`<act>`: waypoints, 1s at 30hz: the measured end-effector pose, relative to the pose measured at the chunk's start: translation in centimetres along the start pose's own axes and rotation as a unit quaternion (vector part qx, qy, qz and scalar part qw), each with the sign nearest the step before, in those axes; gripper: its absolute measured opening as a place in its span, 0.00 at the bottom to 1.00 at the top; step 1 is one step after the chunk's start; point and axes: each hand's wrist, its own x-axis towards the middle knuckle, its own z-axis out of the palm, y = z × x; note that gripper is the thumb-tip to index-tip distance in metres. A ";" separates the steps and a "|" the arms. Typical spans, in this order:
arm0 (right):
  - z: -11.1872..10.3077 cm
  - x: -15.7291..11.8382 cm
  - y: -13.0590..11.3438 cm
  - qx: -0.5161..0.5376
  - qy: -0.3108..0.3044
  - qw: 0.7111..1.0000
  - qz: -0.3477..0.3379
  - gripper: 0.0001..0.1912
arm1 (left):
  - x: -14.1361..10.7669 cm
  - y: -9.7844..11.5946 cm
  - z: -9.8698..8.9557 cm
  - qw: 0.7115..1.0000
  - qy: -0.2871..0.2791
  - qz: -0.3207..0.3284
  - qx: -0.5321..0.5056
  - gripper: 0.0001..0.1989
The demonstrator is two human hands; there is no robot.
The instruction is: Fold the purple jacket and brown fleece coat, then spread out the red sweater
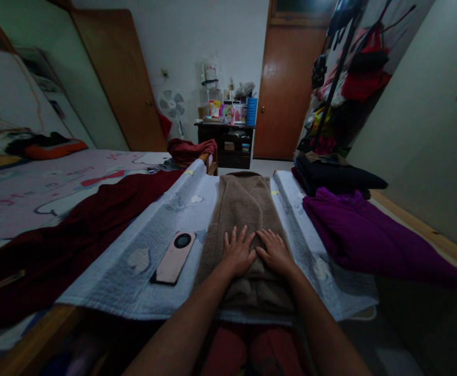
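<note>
A brown garment, folded into a long strip, lies on a light blue patterned cloth in front of me. Both palms rest flat on it. My left hand has its fingers spread over the middle of the garment. Close beside it on the right, my right hand presses down with fingers apart, the two thumbs nearly meeting. Neither hand grips anything. To the left of the garment a pink phone with a round black camera ring lies on the cloth.
A dark red garment stretches along the left, over a pink patterned bed sheet. On the right lie a folded purple garment and a dark folded pile. A fan and a black cabinet stand behind.
</note>
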 end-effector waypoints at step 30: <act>0.5 -2.2 -1.4 -0.044 0.017 0.999 0.005 0.32 | -0.3 0.0 -0.1 1.000 0.010 0.003 -0.002 0.28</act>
